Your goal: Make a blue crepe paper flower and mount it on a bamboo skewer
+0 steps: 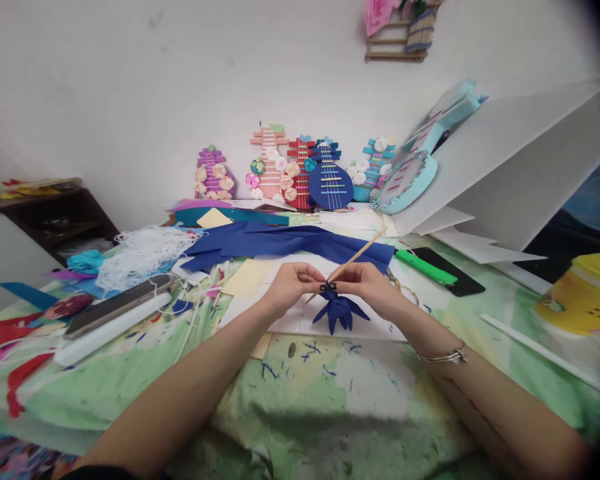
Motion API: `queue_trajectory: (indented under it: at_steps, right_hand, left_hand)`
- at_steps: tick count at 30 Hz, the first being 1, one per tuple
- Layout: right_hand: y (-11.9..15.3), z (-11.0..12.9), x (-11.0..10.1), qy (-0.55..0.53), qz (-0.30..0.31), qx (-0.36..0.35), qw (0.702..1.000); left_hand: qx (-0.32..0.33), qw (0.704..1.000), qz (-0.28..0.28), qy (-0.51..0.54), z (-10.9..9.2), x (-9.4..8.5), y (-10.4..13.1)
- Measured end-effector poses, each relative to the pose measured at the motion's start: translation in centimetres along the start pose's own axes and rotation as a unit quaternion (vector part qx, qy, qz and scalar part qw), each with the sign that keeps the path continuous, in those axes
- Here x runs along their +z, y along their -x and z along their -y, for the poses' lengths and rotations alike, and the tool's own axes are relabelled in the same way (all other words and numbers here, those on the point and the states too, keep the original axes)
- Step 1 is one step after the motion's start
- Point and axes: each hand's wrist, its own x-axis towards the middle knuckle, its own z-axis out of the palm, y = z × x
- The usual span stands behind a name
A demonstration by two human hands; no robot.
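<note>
Both hands meet above a white sheet [290, 321] at the middle of the table. My left hand [296, 285] is closed, its fingertips pinching the top of a dark blue petalled piece [340, 312]. Pressed against it from the other side, my right hand [363, 283] is closed on the same blue piece. A thin wooden stick [365, 248] runs slantwise through the fingers, its upper end pointing up and right. The blue strips hang down and spread below the fingertips. Which fingers bear on the stick cannot be made out.
Blue sheets [300, 241] lie behind the hands, scissors [405, 288] and a green cutter [426, 267] to the right. White yarn [143, 257] and a phone [120, 305] are left. Small decorated instruments [331, 183] lean on the wall; a yellow container [583, 293] stands far right.
</note>
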Motion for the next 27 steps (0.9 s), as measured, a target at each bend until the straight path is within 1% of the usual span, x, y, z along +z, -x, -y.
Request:
queue_trajectory:
  at_steps: [4, 8, 12, 17, 21, 24, 27]
  right_hand:
    - [0.1, 0.1, 0.0, 0.007, -0.010, 0.023, 1.000]
    - [0.0, 0.0, 0.0, 0.008, -0.024, 0.030, 0.999]
    - [0.0, -0.2, -0.1, 0.011, -0.014, 0.030, 0.999]
    - [-0.1, -0.5, -0.2, 0.018, 0.009, 0.013, 1.000]
    - [-0.1, -0.4, 0.0, 0.052, 0.003, -0.017, 0.998]
    - [0.0, -0.5, 0.3, 0.022, -0.006, -0.022, 1.000]
    - [0.5, -0.8, 0.9, -0.042, -0.009, -0.013, 0.999]
  left_hand:
    - [0.002, 1.000, 0.002, -0.011, 0.0, -0.1, 0.0]
    - [0.007, 1.000, -0.006, -0.026, -0.1, -0.1, 0.0]
    - [0.024, 0.999, -0.002, -0.035, 0.1, -0.2, 0.0]
    - [0.043, 0.997, 0.006, -0.067, 0.1, -0.2, -0.3]
    - [0.071, 0.992, 0.030, -0.104, -0.3, -0.2, -0.3]
    - [0.077, 0.988, 0.034, -0.129, -1.0, -0.1, 0.0]
    - [0.072, 0.988, 0.050, -0.130, -1.6, -0.1, 0.5]
